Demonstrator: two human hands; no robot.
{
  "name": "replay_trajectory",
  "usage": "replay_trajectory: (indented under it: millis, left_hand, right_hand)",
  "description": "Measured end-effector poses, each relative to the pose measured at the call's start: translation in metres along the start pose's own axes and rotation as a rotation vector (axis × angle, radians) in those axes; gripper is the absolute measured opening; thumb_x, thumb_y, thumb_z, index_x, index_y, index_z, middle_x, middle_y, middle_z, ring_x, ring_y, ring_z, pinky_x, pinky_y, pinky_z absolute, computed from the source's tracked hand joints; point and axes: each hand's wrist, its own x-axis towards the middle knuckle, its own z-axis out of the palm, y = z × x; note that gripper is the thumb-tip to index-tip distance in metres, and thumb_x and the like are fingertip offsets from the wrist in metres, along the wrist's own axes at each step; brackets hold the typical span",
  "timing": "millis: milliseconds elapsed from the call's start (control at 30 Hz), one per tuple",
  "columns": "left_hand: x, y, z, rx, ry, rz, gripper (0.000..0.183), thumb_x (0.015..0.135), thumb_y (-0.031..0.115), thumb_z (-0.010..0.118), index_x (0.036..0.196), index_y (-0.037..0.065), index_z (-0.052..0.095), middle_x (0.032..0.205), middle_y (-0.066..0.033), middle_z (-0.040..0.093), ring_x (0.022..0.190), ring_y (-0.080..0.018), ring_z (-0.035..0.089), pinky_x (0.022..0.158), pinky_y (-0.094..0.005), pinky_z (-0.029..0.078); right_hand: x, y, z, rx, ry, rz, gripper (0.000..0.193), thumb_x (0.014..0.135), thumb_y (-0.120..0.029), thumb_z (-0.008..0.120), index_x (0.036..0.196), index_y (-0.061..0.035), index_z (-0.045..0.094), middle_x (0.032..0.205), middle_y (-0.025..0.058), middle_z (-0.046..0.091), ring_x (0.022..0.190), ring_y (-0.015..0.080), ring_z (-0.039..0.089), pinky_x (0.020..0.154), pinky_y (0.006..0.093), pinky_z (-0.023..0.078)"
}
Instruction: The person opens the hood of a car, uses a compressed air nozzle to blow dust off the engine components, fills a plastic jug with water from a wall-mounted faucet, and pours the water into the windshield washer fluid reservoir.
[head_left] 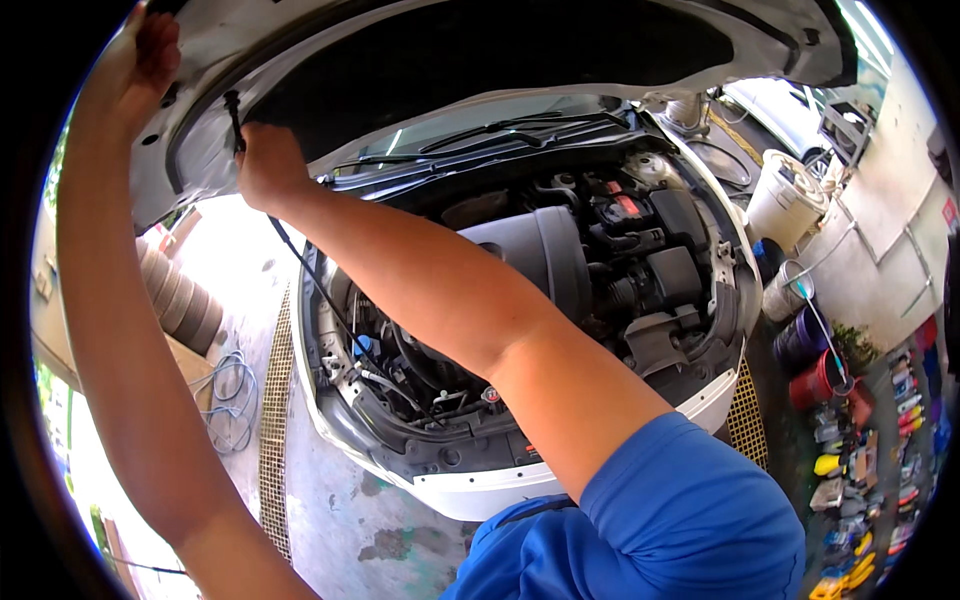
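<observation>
At the upper left, my left hand (140,62) is raised with its fingers curled over the edge of the car's lifted hood (205,160). My right arm reaches across the engine bay, and my right hand (272,165) is closed around a thin black hood prop rod (310,275). Above that fist, the rod's dark tip (233,105) is at the underside of the hood; whether it sits in a hole I cannot tell. Downward, the rod slants into the front of the engine bay. Below my arm lies the grey engine cover (545,245), partly hidden.
A battery (622,203) sits at the bay's far right. Stacked tires (180,295) and a coiled hose (232,405) lie on the left. On the right stand a white bucket (785,200), a red bucket (815,385) and rows of bottles and tools (850,480). Yellow floor grates (275,430) flank the car.
</observation>
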Motion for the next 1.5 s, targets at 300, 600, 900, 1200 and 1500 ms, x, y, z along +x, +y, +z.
replay_trajectory:
  millis: [300, 600, 900, 1200, 1500]
  left_hand:
    - [0.008, 0.006, -0.009, 0.093, 0.128, 0.041, 0.022, 0.094, 0.028, 0.060, 0.094, 0.006, 0.063, 0.083, -0.0066, 0.068, 0.076, -0.0144, 0.067, 0.061, -0.0252, 0.055]
    - [-0.045, 0.008, 0.050, 0.058, 0.196, -0.007, 0.037, 0.096, 0.043, 0.051, 0.074, 0.013, 0.050, 0.058, -0.0016, 0.052, 0.050, -0.0155, 0.054, 0.042, -0.0304, 0.043]
    - [-0.040, 0.008, 0.047, 0.060, 0.171, -0.031, 0.037, 0.096, 0.044, 0.050, 0.077, 0.012, 0.050, 0.059, -0.0023, 0.053, 0.050, -0.0158, 0.054, 0.041, -0.0302, 0.043]
    - [-0.050, 0.005, 0.057, 0.065, 0.190, 0.043, 0.036, 0.098, 0.042, 0.048, 0.080, 0.010, 0.050, 0.060, -0.0029, 0.053, 0.051, -0.0163, 0.053, 0.043, -0.0302, 0.044]
    - [-0.058, 0.009, 0.056, 0.030, 0.153, -0.010, 0.037, 0.099, 0.041, 0.047, 0.078, 0.010, 0.050, 0.059, -0.0028, 0.052, 0.050, -0.0170, 0.053, 0.043, -0.0308, 0.043]
  right_hand:
    - [0.016, -0.007, 0.015, -0.021, -0.079, 0.160, 0.018, 0.081, -0.013, 0.059, 0.091, 0.0028, 0.061, 0.089, 0.0237, 0.066, 0.086, 0.0398, 0.065, 0.080, 0.0456, 0.052]
    - [0.031, 0.015, 0.022, 0.136, -0.030, 0.078, 0.026, 0.086, -0.022, 0.055, 0.078, -0.0010, 0.067, 0.072, 0.0179, 0.066, 0.068, 0.0341, 0.064, 0.064, 0.0427, 0.049]
    - [0.032, 0.006, 0.009, 0.247, -0.097, 0.269, 0.027, 0.083, -0.022, 0.059, 0.073, 0.0016, 0.067, 0.071, 0.0207, 0.065, 0.072, 0.0358, 0.066, 0.070, 0.0425, 0.051]
    - [0.034, -0.006, -0.005, 0.265, -0.147, 0.273, 0.027, 0.083, -0.021, 0.058, 0.073, 0.0027, 0.066, 0.071, 0.0199, 0.065, 0.066, 0.0328, 0.064, 0.066, 0.0402, 0.050]
    - [0.039, -0.001, -0.002, 0.182, -0.203, 0.328, 0.031, 0.087, -0.027, 0.065, 0.097, 0.0016, 0.069, 0.089, 0.0159, 0.069, 0.082, 0.0237, 0.064, 0.072, 0.0364, 0.049]
